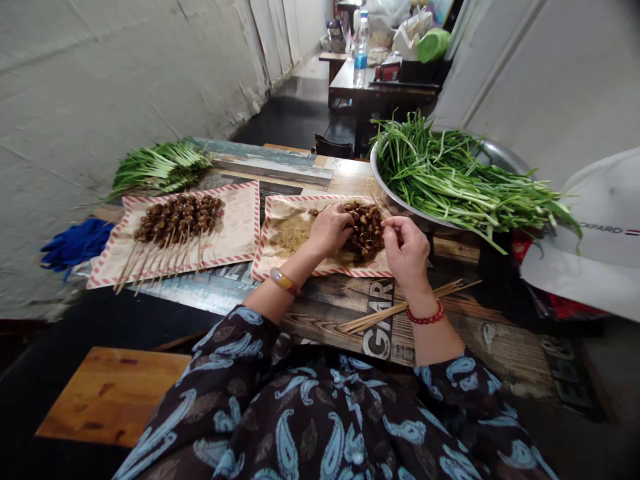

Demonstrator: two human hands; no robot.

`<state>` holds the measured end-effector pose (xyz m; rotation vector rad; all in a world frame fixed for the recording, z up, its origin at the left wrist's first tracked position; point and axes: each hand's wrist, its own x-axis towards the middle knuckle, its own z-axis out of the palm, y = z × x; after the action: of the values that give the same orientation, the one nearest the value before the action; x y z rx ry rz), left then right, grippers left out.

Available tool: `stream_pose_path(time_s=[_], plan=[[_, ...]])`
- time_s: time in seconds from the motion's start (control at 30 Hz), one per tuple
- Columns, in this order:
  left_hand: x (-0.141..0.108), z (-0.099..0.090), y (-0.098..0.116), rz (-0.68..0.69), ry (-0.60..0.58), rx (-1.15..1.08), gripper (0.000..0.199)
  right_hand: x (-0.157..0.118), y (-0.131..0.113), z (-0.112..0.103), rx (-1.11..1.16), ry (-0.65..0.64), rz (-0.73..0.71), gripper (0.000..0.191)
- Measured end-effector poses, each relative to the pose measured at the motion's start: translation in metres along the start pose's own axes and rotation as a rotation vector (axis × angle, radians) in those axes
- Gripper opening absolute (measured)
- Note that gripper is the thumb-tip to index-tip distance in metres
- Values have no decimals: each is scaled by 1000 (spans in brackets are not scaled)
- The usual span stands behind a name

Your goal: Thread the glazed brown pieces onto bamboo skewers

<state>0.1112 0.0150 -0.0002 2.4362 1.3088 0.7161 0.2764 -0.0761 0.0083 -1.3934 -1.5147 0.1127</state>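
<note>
My left hand (330, 231) has its fingers curled together at the left side of a pile of glossy dark-brown food pieces (367, 232). On the pile's right edge, thumb and fingertips of my right hand (407, 248) are pinched together. What either hand holds is too small or hidden to make out. The pile lies on a paper sheet (287, 267) with a red-striped border and a greasy stain. To its left, a similar paper sheet (240, 233) carries several finished skewers (175, 223) of the same pieces, sticks pointing towards me. Loose bamboo skewers (383, 315) lie in front of my right wrist.
A metal bowl (376, 160) heaped with green chives (465, 167) stands at the back right, beside a white cap (595, 233). More chives (155, 167) and a blue cloth-like bundle (75, 245) lie left. Behind is another table (345, 79) with a bottle (361, 53).
</note>
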Motion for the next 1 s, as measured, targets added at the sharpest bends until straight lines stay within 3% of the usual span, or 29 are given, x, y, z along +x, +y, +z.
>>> stream_pose_path(time_s=[0.13, 0.23, 0.37, 0.53, 0.77, 1.0], plan=[[-5, -9, -8, -159, 129, -645, 15, 0, -2, -2, -16, -20, 10, 20], [-14, -18, -11, -326, 109, -1197, 24, -2, -6, -2, -10, -58, -51, 25], [-24, -24, -7, -472, 71, -1580, 24, -6, -13, -3, -39, -180, -148, 36], [-28, -22, 4, -481, 66, -1749, 16, -11, -17, -2, -156, -311, -154, 41], [-31, -16, 0, -507, 38, -1738, 24, -12, -15, -1, -198, -397, -124, 42], [-33, -17, -5, -595, 124, -1729, 14, -13, -18, -4, -212, -378, -140, 43]])
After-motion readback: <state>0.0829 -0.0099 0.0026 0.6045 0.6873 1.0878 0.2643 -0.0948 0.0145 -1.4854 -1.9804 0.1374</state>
